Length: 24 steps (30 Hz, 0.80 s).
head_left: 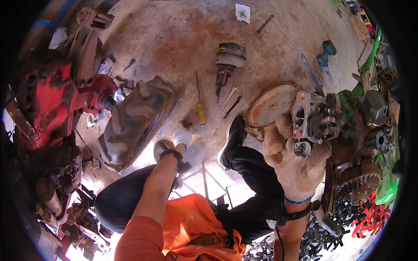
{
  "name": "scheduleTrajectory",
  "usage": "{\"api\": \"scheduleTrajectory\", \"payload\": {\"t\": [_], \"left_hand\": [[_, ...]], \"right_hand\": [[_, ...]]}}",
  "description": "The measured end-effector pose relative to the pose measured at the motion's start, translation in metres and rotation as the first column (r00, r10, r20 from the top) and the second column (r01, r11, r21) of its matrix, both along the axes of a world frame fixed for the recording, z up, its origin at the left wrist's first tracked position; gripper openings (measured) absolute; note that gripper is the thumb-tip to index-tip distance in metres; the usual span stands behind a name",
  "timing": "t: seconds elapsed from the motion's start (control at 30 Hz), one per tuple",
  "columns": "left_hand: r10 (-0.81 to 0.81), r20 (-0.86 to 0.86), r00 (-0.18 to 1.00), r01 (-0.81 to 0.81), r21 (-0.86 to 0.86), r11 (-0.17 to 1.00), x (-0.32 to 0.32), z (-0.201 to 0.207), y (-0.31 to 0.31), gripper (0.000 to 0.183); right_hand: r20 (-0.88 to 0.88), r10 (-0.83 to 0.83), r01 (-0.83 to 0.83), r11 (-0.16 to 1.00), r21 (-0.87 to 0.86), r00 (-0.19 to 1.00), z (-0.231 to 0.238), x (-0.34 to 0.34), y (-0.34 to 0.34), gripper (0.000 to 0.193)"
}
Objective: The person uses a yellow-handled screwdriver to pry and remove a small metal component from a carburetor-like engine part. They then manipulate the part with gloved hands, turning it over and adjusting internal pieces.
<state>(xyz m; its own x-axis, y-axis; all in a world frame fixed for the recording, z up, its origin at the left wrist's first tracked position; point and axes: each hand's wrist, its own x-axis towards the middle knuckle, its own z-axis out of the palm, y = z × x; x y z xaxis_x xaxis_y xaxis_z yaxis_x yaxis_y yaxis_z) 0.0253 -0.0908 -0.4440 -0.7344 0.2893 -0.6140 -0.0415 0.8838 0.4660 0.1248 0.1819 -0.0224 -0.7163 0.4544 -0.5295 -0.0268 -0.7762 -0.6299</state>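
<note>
My right hand point(300, 167), in a dirty knitted glove with a blue cuff edge, grips a greasy cast-metal housing point(320, 115) with a flat flange and round openings. Its fingers curl up along the near side of the part. My left hand point(182, 135), in a whitish glove, is low over the floor beside my shoe. Its fingertips look dark, and the hand is too foreshortened to show how the fingers are bent. Just beyond it lies a screwdriver point(201, 114) with a yellow handle. Behind the housing is a round, rusty-rimmed disc point(272, 104).
A red machine point(52, 95) and a long grey metal cover point(137, 117) stand left. Ahead on the concrete lie a power tool point(230, 58), wrenches point(232, 106) and a teal drill point(325, 56). Engine parts point(376, 106) and red and black tines point(370, 217) crowd the right.
</note>
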Motion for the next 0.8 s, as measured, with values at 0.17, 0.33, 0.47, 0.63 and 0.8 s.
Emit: {"api": "scheduleTrajectory", "payload": {"t": [0.17,0.33,0.47,0.63,0.8], "left_hand": [[-0.036,0.042,0.998,0.042,-0.144,0.989,-0.006,0.006,-0.01,0.046],[-0.047,0.063,0.997,0.055,-0.142,0.988,-0.008,0.021,-0.03,0.044],[-0.07,0.065,0.995,0.077,-0.103,0.992,-0.008,0.034,-0.05,0.04],[-0.026,0.054,0.998,0.031,-0.085,0.996,-0.006,0.037,-0.077,0.039],[0.021,0.016,1.0,-0.02,-0.102,0.995,-0.001,0.028,-0.107,0.03]], "right_hand": [[-0.009,0.033,-0.033,0.999,0.005,0.999,0.001,-0.002,-0.004,0.097],[-0.141,0.047,-0.035,0.996,0.086,0.989,-0.008,-0.008,-0.009,0.075],[-0.161,0.052,-0.037,0.995,0.092,0.986,-0.01,-0.017,-0.015,0.067],[-0.231,0.039,-0.018,0.996,0.09,0.972,-0.007,-0.028,-0.028,0.039],[-0.301,0.075,-0.036,0.991,0.132,0.951,-0.003,-0.03,-0.035,0.021]]}}
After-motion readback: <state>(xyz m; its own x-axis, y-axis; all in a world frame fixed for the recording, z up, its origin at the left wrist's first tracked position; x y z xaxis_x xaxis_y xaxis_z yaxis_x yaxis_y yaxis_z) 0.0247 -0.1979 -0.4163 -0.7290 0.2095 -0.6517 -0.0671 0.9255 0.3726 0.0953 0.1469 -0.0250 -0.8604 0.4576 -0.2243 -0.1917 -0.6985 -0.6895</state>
